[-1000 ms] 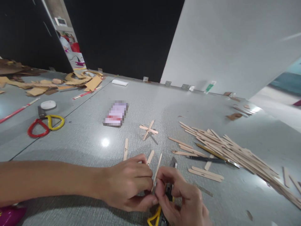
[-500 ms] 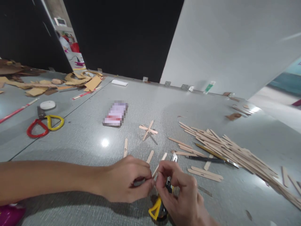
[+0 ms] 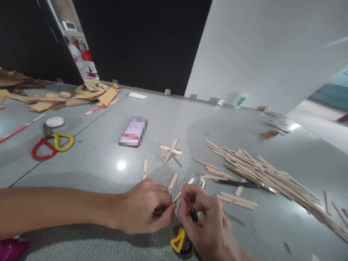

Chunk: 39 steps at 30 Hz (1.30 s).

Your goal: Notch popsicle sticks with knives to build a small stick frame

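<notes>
Both hands meet at the bottom middle of the head view. My left hand [image 3: 150, 206] is closed, its thumb and forefinger pinching the lower end of a wooden craft stick [image 3: 190, 182]. My right hand [image 3: 208, 217] is curled around the same stick, fingertips against its middle. The stick slants up to the right. Beneath my right hand lies a yellow and black utility knife [image 3: 178, 241], its metal tip [image 3: 201, 180] showing above the fingers. Just beyond my left hand are two more craft sticks, one upright [image 3: 145, 169] and one tilted [image 3: 173, 182]. Crossed sticks [image 3: 171, 150] form a star farther out.
A heap of craft sticks [image 3: 261, 170] spreads to the right, with a black pen-like tool [image 3: 236, 183] and a gold craft knife [image 3: 246, 176]. Toward the left lie a phone [image 3: 133, 131], scissors [image 3: 43, 148], a white case [image 3: 54, 121] and cardboard scraps [image 3: 92, 92].
My hands have shifted slightly, with a small gap opening between the fingertips. The slanted stick lies a little flatter. Everything else on the table stays put.
</notes>
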Each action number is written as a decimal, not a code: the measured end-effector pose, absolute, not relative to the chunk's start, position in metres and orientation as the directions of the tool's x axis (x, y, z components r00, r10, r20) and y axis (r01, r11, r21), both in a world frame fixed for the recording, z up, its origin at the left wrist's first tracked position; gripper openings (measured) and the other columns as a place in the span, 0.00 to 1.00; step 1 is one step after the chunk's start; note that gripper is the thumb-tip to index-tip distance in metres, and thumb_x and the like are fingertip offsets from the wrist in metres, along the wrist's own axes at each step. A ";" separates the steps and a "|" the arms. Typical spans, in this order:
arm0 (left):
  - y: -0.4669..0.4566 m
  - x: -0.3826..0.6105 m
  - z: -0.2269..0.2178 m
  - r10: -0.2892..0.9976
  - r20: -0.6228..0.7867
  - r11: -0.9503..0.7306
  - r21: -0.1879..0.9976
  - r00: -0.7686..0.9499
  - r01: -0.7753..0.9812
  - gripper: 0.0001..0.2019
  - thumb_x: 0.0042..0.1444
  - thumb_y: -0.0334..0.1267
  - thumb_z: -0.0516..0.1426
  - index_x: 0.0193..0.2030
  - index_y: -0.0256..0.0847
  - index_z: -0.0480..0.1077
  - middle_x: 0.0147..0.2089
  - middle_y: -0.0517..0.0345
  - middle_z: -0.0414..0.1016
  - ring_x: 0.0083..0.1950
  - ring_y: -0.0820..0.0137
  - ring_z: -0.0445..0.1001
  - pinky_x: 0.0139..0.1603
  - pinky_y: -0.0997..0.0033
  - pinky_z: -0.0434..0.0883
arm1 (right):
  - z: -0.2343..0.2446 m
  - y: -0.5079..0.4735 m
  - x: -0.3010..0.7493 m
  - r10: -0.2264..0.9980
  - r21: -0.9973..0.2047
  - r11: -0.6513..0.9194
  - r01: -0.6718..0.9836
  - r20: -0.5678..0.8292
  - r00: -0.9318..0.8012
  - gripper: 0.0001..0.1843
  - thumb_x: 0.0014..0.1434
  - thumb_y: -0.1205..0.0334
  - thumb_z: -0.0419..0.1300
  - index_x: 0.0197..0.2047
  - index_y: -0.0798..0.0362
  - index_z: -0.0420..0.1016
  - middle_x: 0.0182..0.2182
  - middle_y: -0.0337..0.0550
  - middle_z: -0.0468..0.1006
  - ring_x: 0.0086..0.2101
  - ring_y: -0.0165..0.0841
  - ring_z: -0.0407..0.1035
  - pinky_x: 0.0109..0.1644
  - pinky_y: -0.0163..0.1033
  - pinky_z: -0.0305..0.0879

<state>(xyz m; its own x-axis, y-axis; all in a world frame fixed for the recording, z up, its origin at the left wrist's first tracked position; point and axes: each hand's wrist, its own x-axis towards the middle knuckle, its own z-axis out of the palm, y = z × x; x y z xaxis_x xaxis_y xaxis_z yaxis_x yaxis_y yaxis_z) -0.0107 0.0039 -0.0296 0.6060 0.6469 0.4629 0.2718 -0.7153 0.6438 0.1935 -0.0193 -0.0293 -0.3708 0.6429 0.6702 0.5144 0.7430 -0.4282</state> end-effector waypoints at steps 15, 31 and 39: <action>0.005 -0.009 -0.028 0.682 0.478 -0.699 0.650 0.554 0.300 0.16 0.62 0.29 0.54 0.24 0.39 0.55 0.22 0.69 0.55 0.23 0.80 0.53 0.26 0.77 0.53 | -0.018 -0.012 0.197 0.673 -0.446 0.695 0.564 0.680 -0.292 0.13 0.68 0.75 0.55 0.46 0.48 0.75 0.33 0.35 0.79 0.30 0.26 0.75 0.37 0.30 0.72; 0.006 -0.006 -0.028 0.658 0.507 -0.730 0.610 0.556 0.308 0.16 0.63 0.30 0.53 0.24 0.40 0.55 0.21 0.69 0.55 0.22 0.78 0.53 0.24 0.75 0.53 | -0.020 -0.011 0.200 0.687 -0.447 0.682 0.579 0.662 -0.299 0.14 0.70 0.69 0.58 0.32 0.48 0.64 0.24 0.30 0.66 0.22 0.26 0.62 0.27 0.32 0.61; 0.006 -0.007 -0.032 0.665 0.491 -0.721 0.619 0.562 0.312 0.15 0.63 0.31 0.53 0.24 0.40 0.58 0.21 0.68 0.58 0.21 0.78 0.53 0.23 0.75 0.53 | -0.020 -0.014 0.194 0.704 -0.462 0.642 0.612 0.672 -0.231 0.09 0.68 0.69 0.61 0.48 0.46 0.72 0.32 0.31 0.80 0.26 0.26 0.76 0.36 0.30 0.73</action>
<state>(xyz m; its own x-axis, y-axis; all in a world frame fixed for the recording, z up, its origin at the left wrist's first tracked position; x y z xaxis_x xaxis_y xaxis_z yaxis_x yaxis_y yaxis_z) -0.0073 0.0058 -0.0317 0.5625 0.6649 0.4914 0.3120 -0.7211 0.6186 0.1939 -0.0140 -0.0202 -0.2310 0.7040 0.6716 0.6120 0.6417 -0.4622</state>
